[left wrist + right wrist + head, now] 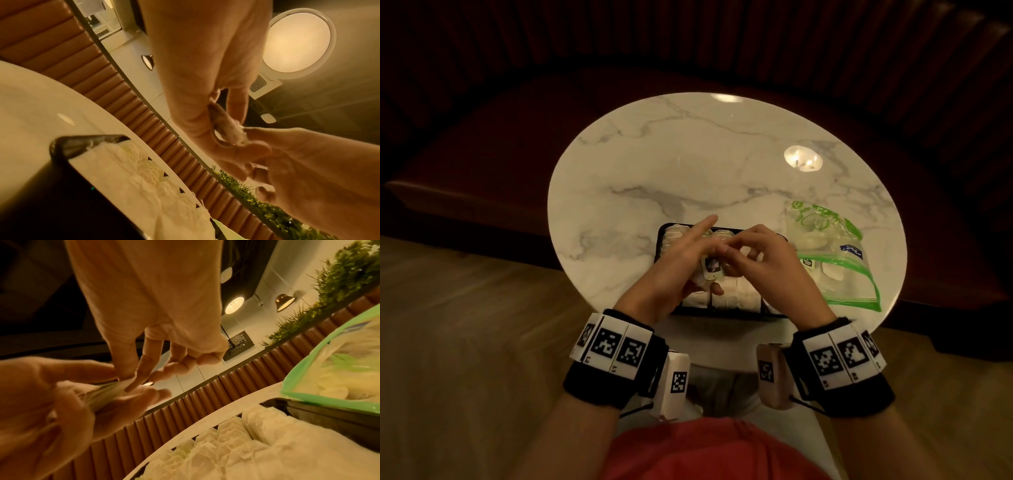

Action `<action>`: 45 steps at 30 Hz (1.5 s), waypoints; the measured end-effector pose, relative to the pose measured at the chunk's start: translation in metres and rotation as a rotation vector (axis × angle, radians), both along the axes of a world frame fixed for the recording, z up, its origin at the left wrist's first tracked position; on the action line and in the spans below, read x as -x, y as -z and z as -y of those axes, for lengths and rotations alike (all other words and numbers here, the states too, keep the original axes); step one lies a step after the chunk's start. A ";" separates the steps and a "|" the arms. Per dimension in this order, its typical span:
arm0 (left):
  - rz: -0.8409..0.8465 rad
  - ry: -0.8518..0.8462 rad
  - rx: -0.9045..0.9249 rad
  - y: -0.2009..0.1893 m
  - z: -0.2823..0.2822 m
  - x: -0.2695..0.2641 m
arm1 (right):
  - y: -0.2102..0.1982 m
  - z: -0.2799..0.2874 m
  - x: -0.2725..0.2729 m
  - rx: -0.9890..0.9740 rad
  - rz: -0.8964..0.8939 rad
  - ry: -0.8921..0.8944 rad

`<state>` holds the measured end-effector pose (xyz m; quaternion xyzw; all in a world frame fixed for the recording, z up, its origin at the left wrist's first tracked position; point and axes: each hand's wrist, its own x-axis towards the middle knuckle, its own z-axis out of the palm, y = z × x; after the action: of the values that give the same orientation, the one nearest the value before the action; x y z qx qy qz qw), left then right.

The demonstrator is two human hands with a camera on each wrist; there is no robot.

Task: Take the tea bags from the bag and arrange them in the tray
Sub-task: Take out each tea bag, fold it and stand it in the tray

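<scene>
Both hands pinching one tea bag (711, 270) above the tray (722, 313).
Left hand (681, 263) and right hand (763, 257) are blocking the tray centre; bag (835, 260) is lying at 3 o'clock on the desk (654, 171).

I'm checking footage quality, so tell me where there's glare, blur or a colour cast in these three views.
Head view: lamp glare on the marble table, dark surroundings, edges vignetted. Left wrist view: strong amber cast, a ceiling light blooms, the tray is soft. Right wrist view: same amber cast, the left hand close and blurred.

Both forearms reach forward, wrists banded, hands meeting above the table. The left hand (681, 263) cups its hold with forefinger extended. The right hand (760, 253) curls in, thumb and fingertips pinching
</scene>
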<state>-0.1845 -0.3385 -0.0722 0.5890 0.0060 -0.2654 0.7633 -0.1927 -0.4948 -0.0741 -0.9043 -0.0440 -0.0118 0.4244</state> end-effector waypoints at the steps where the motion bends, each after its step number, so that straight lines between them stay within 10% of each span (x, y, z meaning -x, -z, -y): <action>1: 0.049 0.043 -0.052 0.002 -0.002 0.000 | -0.001 0.001 0.000 -0.019 0.009 0.011; 14: 0.169 0.147 -0.211 0.010 -0.011 -0.003 | 0.002 0.001 -0.003 -0.212 -0.030 0.096; 26: 0.136 -0.111 -0.091 0.017 -0.006 -0.007 | 0.001 0.004 0.008 -0.488 -0.279 0.056; 45: 0.219 -0.213 -0.086 0.011 -0.001 -0.004 | -0.006 0.001 0.005 -0.721 -0.171 0.183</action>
<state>-0.1809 -0.3372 -0.0832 0.6424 -0.0035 -0.1166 0.7574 -0.1974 -0.4957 -0.0684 -0.6950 0.0795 0.0111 0.7145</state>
